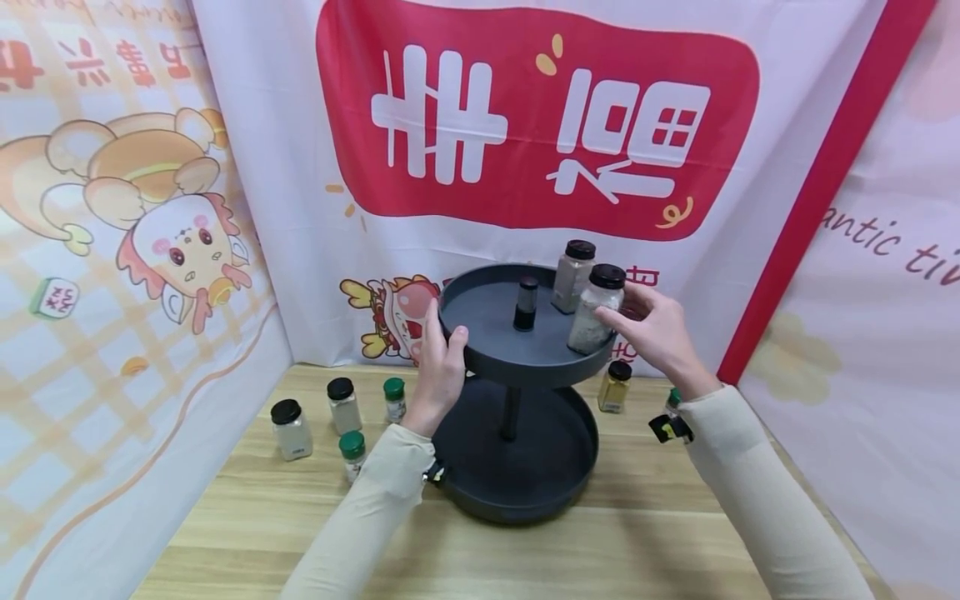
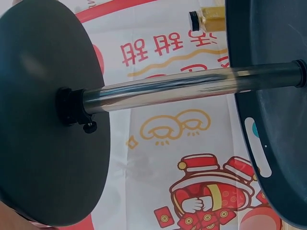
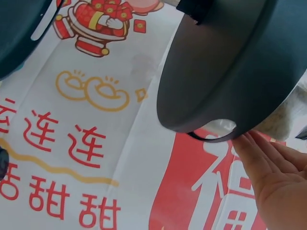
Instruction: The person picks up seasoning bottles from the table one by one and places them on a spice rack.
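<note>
My right sleeve (image 1: 765,492) lies nearest. In the upper tray (image 1: 487,312), my right hand (image 1: 660,329) pinches the front jar (image 1: 591,318) between thumb and fingers; the rear jar (image 1: 572,282) seems placed. My left hand's (image 1: 438,375) straight fingers touch the tray's side. Table jars (image 1: 293,433) seem left.
</note>
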`<act>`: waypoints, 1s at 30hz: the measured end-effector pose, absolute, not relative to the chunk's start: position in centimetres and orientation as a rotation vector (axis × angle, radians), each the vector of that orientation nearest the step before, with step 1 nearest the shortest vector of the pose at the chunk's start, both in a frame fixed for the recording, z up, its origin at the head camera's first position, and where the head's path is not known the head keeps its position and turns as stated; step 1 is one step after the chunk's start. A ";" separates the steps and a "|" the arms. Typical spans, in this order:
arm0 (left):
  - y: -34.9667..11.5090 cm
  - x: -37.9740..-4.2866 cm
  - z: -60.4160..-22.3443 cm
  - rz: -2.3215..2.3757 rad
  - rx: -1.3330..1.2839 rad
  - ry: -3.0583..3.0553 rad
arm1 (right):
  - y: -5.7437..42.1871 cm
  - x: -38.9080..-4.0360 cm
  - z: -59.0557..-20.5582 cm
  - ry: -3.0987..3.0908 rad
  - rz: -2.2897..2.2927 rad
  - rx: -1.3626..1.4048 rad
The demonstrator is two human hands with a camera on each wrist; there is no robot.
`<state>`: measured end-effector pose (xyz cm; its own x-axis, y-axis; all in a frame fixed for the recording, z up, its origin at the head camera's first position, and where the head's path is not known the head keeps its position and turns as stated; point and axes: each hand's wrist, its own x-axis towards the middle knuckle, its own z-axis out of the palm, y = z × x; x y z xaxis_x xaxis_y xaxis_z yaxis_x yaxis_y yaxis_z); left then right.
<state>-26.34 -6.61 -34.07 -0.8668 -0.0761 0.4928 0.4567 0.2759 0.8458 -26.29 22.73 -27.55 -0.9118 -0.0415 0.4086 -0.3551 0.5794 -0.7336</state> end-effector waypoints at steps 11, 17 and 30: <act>-7.0 -27.3 -34.1 -1.655 -0.324 -2.120 | 25.8 -25.9 -30.9 -2.463 1.263 0.337; -7.4 -28.1 -33.9 -1.679 -0.315 -2.131 | 28.3 -26.6 -34.4 -2.538 1.140 0.300; -8.0 -30.0 -33.1 -1.866 -0.322 -2.101 | 32.8 -28.1 -40.6 -2.644 0.920 0.218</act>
<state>-29.96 -8.00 -33.11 -0.9260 -0.0387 0.3755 0.3683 0.1252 0.9212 -28.06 32.84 -40.64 -0.9330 -0.0348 0.3582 -0.2496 0.7796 -0.5743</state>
